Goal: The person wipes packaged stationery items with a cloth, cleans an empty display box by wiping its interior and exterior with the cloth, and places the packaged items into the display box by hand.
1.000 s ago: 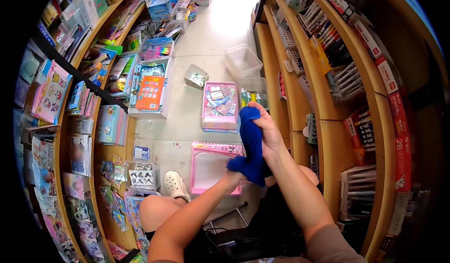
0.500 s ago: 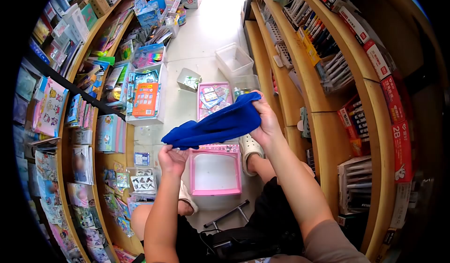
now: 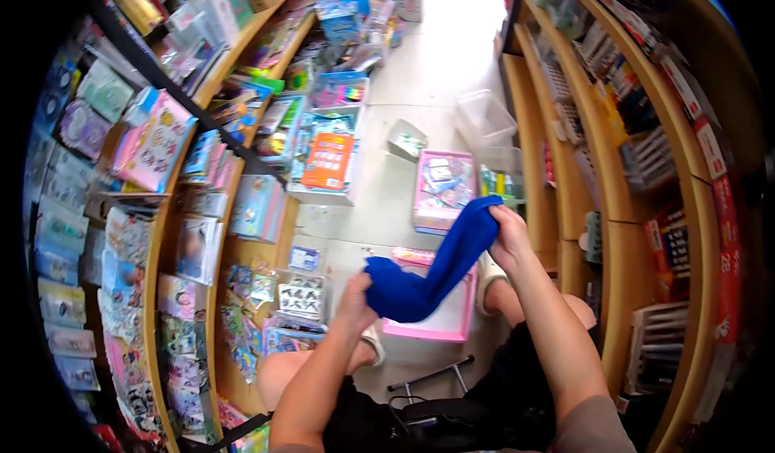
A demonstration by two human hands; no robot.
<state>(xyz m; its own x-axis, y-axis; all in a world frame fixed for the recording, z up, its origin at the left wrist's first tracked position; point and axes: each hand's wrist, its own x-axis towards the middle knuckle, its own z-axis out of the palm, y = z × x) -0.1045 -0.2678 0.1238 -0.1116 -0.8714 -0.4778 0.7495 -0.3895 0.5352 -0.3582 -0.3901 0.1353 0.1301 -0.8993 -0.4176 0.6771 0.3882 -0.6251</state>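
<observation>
A blue cloth [image 3: 428,283] hangs in a sagging curve between my two hands. My left hand [image 3: 357,301] is closed on its left end, and my right hand [image 3: 508,235] pinches its upper right end. Below the cloth, a pink-rimmed tray with a white bottom [image 3: 466,324] lies on the floor, partly covered by the cloth. Just beyond stands a pink box [image 3: 444,186] of small packets.
Shelves of stationery stand on the left [image 3: 218,291] and right [image 3: 622,251]. A white bin [image 3: 327,190] holds an orange booklet. Clear containers [image 3: 484,122] and a small open box [image 3: 406,140] sit on the floor. A metal stand [image 3: 432,374] lies between my legs.
The cloth was bunched, then stretched between my hands, and now sags in a bend. The view has swung left, so the surroundings appear farther right.
</observation>
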